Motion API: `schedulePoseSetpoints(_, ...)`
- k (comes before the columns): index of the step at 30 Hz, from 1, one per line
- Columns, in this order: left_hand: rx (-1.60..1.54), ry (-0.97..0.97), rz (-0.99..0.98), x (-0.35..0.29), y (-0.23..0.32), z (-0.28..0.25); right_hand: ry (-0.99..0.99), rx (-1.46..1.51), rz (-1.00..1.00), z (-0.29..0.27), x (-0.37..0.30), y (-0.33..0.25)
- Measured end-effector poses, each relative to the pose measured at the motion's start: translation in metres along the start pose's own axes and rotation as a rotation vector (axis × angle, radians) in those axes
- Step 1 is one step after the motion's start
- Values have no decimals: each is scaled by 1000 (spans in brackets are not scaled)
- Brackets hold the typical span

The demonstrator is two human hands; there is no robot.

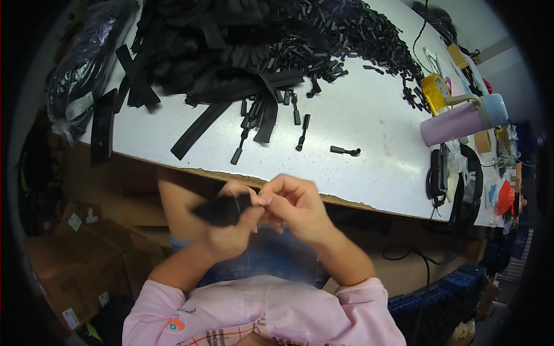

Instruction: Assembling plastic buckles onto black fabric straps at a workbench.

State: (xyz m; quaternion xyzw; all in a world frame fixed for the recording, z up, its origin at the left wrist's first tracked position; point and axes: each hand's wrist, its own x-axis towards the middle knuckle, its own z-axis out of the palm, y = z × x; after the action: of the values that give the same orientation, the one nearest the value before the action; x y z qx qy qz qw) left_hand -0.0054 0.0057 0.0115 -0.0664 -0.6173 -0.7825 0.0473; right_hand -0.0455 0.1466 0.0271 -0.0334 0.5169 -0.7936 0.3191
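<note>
In front of the table's near edge, my left hand (pixel 234 230) is closed around a black strip (pixel 218 211), blurred by motion, that looks like zipper tape. My right hand (pixel 297 207) meets it with thumb and forefinger pinched at the strip's end. Whatever sits between those fingertips is too small and hidden to name. On the table ahead lie loose black zipper pulls (pixel 303 131), with another single pull (pixel 345 151) off to the right. Beyond them is a heap of black strips (pixel 202 63), some hanging toward me.
A big pile of small black pulls (pixel 346 34) covers the table's back. At right stand a lilac tumbler (pixel 453 124), a yellow tape roll (pixel 435 92) and black straps (pixel 467 179). A plastic-wrapped bundle (pixel 86 63) lies at left. Cardboard boxes (pixel 86 265) sit below left.
</note>
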Motion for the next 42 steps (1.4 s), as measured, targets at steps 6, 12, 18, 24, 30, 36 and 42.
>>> schedulePoseSetpoints(6,-404,70,-342,17,7,-5,386,-1609,-883,-56,94,-79)
schedulePoseSetpoints(12,-393,21,-340,19,4,-7,405,-1809,-501,-117,131,-89)
schedulePoseSetpoints(18,-410,30,-315,18,3,-8,259,-1848,-507,-95,59,-71)
schedulePoseSetpoints(24,-325,-19,-383,13,-2,0,126,-1645,-381,-71,-3,-56)
schedulePoseSetpoints(30,-212,-16,-392,12,-1,5,691,-1175,-766,-83,-37,-36)
schedulePoseSetpoints(36,-183,64,-384,11,-7,11,488,-1221,-917,-39,-38,3)
schedulePoseSetpoints(42,-26,87,-376,8,-5,6,347,-1577,-832,-25,-19,9)
